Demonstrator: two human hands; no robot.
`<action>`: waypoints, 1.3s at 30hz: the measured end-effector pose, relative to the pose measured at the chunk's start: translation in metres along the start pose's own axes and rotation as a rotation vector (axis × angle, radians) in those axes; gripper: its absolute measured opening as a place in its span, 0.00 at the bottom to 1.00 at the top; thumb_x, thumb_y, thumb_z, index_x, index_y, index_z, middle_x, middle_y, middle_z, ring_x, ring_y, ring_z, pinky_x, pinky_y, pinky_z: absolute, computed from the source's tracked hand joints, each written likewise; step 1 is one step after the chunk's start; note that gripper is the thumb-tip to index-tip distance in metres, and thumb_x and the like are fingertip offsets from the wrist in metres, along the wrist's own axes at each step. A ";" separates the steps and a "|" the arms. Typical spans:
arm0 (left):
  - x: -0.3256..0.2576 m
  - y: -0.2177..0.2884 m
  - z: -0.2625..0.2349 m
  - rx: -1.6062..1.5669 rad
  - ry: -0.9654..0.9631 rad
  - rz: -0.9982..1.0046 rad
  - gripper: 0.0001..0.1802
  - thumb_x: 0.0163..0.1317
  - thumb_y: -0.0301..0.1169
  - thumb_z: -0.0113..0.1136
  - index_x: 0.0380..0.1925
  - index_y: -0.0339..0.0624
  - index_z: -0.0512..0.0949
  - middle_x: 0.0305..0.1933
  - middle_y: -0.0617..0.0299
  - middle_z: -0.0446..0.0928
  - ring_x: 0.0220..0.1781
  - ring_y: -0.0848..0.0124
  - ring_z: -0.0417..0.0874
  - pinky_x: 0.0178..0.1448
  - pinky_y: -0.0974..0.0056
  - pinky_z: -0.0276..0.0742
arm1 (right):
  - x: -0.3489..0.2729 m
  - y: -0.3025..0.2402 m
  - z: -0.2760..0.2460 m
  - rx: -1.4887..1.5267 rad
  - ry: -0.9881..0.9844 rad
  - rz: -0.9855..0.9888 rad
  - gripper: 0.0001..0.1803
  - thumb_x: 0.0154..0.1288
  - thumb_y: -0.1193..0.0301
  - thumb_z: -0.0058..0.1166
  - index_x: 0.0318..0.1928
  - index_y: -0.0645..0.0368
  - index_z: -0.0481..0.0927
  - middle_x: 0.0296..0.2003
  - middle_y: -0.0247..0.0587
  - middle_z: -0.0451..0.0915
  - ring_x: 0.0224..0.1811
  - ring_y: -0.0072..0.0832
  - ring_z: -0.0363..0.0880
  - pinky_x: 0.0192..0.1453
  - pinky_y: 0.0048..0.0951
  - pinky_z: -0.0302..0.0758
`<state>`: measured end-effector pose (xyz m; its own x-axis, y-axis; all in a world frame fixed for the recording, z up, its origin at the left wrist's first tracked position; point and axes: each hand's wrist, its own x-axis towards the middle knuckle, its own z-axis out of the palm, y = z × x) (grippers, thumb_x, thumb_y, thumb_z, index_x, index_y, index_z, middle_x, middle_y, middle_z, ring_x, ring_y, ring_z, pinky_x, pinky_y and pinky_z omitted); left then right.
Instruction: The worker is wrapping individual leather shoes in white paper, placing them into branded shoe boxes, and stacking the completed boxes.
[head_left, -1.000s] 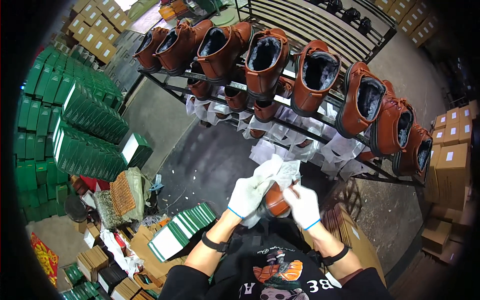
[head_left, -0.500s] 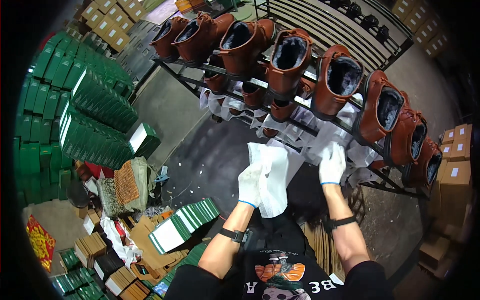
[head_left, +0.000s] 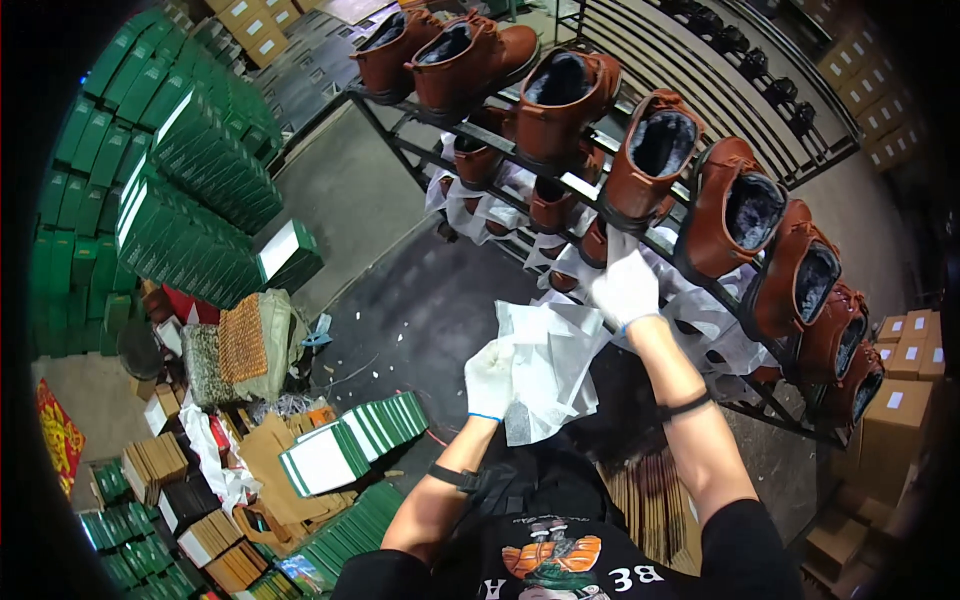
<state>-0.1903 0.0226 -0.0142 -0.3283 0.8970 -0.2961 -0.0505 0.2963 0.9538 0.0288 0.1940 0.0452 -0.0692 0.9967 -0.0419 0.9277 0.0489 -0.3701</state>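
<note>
The white-gloved left hand point(head_left: 489, 382) pinches thin translucent white sheets point(head_left: 555, 370) before the torso point(head_left: 545, 555); the white-gloved right hand point(head_left: 627, 290), its grip unclear, reaches just below a fur-lined brown leather shoe point(head_left: 640, 185) on a black metal rack point(head_left: 480, 137).

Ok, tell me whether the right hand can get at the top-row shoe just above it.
Probably yes: the right hand looks close below the shoe's heel, with nothing visible covering that side. The sheets in the left hand sit lower, out of the way.
</note>
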 end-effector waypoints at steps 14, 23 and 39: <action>0.004 -0.048 -0.024 0.243 0.049 0.031 0.19 0.82 0.39 0.59 0.55 0.34 0.88 0.43 0.47 0.90 0.45 0.65 0.92 0.55 0.58 0.84 | -0.213 -0.037 -0.109 1.024 0.121 0.303 0.17 0.84 0.60 0.56 0.50 0.62 0.87 0.34 0.28 0.85 0.24 0.11 0.71 0.26 0.20 0.61; -0.009 0.031 -0.009 -0.009 -0.275 0.020 0.16 0.82 0.33 0.62 0.54 0.32 0.90 0.46 0.56 0.93 0.48 0.77 0.86 0.56 0.65 0.83 | -0.182 -0.057 -0.082 0.271 -0.356 -0.647 0.17 0.72 0.56 0.65 0.30 0.55 0.86 0.28 0.42 0.81 0.31 0.46 0.86 0.36 0.44 0.83; -0.043 0.097 -0.008 0.491 -0.450 0.296 0.12 0.77 0.31 0.69 0.52 0.34 0.91 0.42 0.49 0.93 0.42 0.73 0.92 0.47 0.64 0.85 | -0.204 -0.046 -0.047 0.733 -0.083 0.158 0.13 0.72 0.64 0.64 0.37 0.63 0.88 0.27 0.49 0.81 0.30 0.37 0.85 0.38 0.37 0.79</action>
<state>-0.1888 0.0101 0.0916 0.1620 0.9791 -0.1230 0.4441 0.0390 0.8951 0.0179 -0.0088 0.1141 -0.0101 0.9787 -0.2051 0.4491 -0.1788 -0.8754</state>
